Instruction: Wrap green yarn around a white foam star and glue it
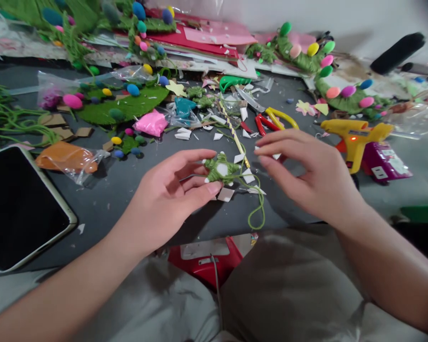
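Observation:
Between the thumb and fingers of my left hand (174,194) is a small star wrapped in green yarn (221,169), with white showing at its middle and tips. A loose tail of green yarn (258,209) trails from its right side and loops down. My right hand (306,171) is to the right of the star, apart from it, its thumb and fingertips close together. Whether anything small is between those fingertips cannot be made out. A patterned pencil (235,137) and white paper scraps (248,175) lie behind and beside the star.
A tablet (24,204) lies at the left. Red-and-yellow-handled scissors (267,122) and a yellow glue gun (355,135) with a lit red light are at the right. Clay packets, such as a pink one (151,123), and green leaf shapes with coloured balls (124,107) spread behind.

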Tool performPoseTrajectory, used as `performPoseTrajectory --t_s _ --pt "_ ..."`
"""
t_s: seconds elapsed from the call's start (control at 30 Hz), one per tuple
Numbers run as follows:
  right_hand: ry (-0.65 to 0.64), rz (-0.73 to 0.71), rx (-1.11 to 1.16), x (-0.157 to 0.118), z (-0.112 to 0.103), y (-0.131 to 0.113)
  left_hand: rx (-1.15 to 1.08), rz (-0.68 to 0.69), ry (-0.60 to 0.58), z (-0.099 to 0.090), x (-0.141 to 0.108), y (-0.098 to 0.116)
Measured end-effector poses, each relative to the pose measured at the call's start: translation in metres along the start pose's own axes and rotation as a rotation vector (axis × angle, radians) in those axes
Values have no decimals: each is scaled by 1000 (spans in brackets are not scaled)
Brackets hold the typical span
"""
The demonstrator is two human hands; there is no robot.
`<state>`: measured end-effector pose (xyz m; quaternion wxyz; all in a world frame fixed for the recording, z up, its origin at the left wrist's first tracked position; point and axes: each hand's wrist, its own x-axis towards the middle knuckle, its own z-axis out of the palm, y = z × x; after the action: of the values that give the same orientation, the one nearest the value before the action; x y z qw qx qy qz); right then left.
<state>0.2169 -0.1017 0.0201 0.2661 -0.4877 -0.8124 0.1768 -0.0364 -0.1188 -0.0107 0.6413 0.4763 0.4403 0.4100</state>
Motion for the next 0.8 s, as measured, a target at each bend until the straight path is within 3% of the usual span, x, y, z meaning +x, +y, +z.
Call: performPoseTrajectory --t_s 0.17,0.3,0.47,0.63,0.8 --pt "-105 191 346 -5 23 -16 16 -10 0 0 0 2" --pt "-52 189 415 -6 33 -18 26 -11 28 4 0 6" --pt "29 30 264 -4 28 -20 -32 -49 40 6 1 5" --pt "22 -196 167 -4 28 -19 -71 -83 -14 3 1 -2" --pt "23 -225 169 -4 30 -19 -49 -87 -27 4 -1 -4"
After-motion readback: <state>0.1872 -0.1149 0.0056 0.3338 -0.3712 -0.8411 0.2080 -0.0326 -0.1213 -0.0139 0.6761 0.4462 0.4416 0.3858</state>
